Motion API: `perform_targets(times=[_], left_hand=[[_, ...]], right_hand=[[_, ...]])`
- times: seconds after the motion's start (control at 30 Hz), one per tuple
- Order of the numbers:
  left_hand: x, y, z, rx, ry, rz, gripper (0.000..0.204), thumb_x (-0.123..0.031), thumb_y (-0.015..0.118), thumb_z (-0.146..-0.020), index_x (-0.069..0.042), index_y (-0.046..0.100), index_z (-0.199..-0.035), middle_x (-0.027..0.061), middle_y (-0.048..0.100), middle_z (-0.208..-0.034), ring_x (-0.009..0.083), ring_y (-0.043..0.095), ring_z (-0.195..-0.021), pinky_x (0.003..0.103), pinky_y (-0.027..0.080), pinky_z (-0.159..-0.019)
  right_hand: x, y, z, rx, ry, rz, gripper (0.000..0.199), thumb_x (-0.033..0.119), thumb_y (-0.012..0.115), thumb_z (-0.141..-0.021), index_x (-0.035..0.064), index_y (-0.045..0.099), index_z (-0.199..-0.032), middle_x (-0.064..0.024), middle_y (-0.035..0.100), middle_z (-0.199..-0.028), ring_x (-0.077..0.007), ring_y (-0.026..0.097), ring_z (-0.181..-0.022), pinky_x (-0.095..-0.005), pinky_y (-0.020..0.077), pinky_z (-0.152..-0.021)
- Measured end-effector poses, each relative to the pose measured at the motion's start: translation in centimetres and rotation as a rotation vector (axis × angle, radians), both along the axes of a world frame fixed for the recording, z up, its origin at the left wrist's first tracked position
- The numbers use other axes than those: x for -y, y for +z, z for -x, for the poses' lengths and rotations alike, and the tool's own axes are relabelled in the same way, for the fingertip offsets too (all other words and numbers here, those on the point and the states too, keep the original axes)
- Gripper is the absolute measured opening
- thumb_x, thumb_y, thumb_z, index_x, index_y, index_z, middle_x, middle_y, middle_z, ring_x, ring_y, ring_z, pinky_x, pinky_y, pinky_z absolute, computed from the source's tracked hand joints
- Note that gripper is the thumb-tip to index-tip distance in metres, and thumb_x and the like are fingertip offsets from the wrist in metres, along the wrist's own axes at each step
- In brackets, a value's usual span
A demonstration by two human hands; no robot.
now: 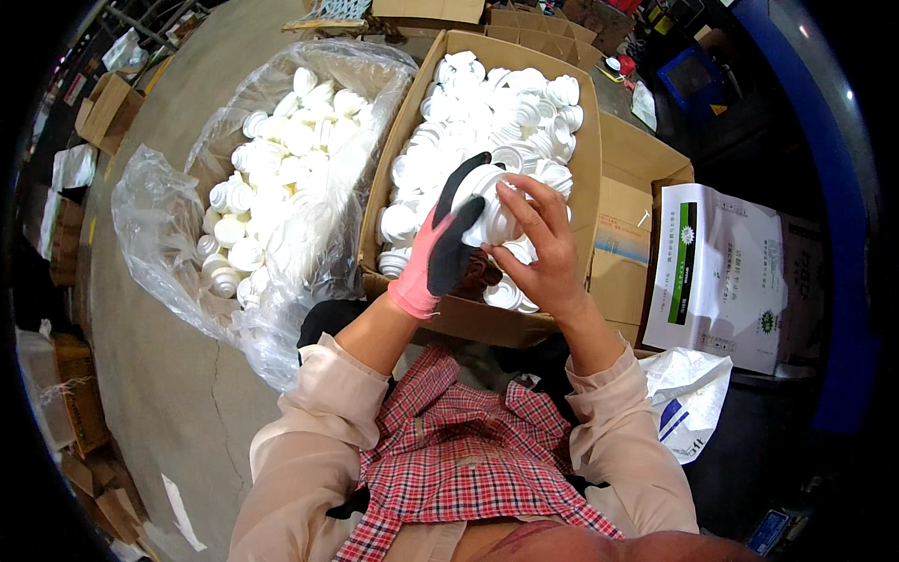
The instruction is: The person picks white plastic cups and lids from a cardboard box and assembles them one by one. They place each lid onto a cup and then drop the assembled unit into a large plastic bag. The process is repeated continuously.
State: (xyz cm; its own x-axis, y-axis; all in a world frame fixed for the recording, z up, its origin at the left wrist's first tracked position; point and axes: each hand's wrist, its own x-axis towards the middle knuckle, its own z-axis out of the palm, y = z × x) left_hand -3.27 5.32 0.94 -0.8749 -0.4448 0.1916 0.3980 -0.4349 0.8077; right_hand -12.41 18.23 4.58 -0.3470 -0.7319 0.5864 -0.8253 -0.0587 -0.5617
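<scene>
My left hand (440,245), in a pink and black work glove, grips a white ridged plastic part (489,208) above the near half of a cardboard box. Bare fingers of my right hand (546,245) bend round the part's right side and touch it. The cardboard box (375,211) is heaped with white ridged plastic parts (487,108) of the same look. To its left, a clear plastic bag (154,211) stands wide at the top with more white rounded parts (245,253) inside. My hands cover some of the parts below them.
Right of the box lies flattened cardboard (623,187), with a printed white sheet or sack (721,272) beside it. A crumpled white bag (688,393) sits near my right elbow. Cardboard dividers (543,28) stand behind the box. Grey concrete floor (178,375) extends at the left.
</scene>
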Motion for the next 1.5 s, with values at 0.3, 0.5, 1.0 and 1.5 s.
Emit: perform_targets(times=[0.3, 0.5, 1.0, 1.5], left_hand=[[0.1, 1.7, -0.8, 0.134, 0.016, 0.124, 0.066, -0.014, 0.071, -0.081, 0.000, 0.042, -0.139, 0.0117, 0.053, -0.130, 0.0186, 0.049, -0.120, 0.032, 0.039, -0.102], [-0.7, 0.9, -0.2, 0.093, 0.008, 0.627, 0.070, -0.016, 0.072, -0.077, -0.004, 0.043, -0.139, 0.0149, 0.034, -0.148, 0.0266, 0.031, -0.139, 0.036, 0.026, -0.111], [-2.5, -1.2, -0.5, 0.379, 0.287, 0.989, 0.058, -0.010, 0.065, -0.083, 0.009, 0.040, -0.132, 0.0290, 0.059, -0.111, 0.0434, 0.058, -0.102, 0.043, 0.047, -0.087], [1.3, -1.2, -0.5, -0.099, -0.048, -0.148, 0.042, -0.030, 0.047, -0.100, 0.000, 0.047, -0.130, 0.0103, 0.058, -0.125, 0.0212, 0.059, -0.111, 0.035, 0.049, -0.095]], right_hand=[[-0.3, 0.4, 0.2, -0.087, 0.049, -0.038, 0.070, 0.008, 0.076, -0.068, 0.0073, 0.050, -0.133, -0.0133, 0.048, -0.131, -0.0335, 0.046, -0.118, -0.0399, 0.0412, -0.096], [0.5, -1.1, 1.1, 0.707, -0.085, 0.119, 0.062, 0.054, 0.044, -0.097, -0.0017, 0.055, -0.120, -0.0116, 0.060, -0.110, -0.0189, 0.055, -0.102, -0.0299, 0.0397, -0.093], [1.6, -4.6, 2.7, 0.680, -0.368, -0.011, 0.072, 0.063, 0.035, -0.096, -0.0013, 0.062, -0.076, -0.0035, 0.055, -0.066, -0.0113, 0.049, -0.065, -0.0272, 0.0385, -0.062], [0.3, -2.2, 2.4, 0.509, 0.157, -0.005, 0.093, 0.032, 0.085, -0.065, 0.0054, 0.039, -0.140, -0.0149, 0.043, -0.140, -0.0306, 0.045, -0.127, -0.0394, 0.0385, -0.105]])
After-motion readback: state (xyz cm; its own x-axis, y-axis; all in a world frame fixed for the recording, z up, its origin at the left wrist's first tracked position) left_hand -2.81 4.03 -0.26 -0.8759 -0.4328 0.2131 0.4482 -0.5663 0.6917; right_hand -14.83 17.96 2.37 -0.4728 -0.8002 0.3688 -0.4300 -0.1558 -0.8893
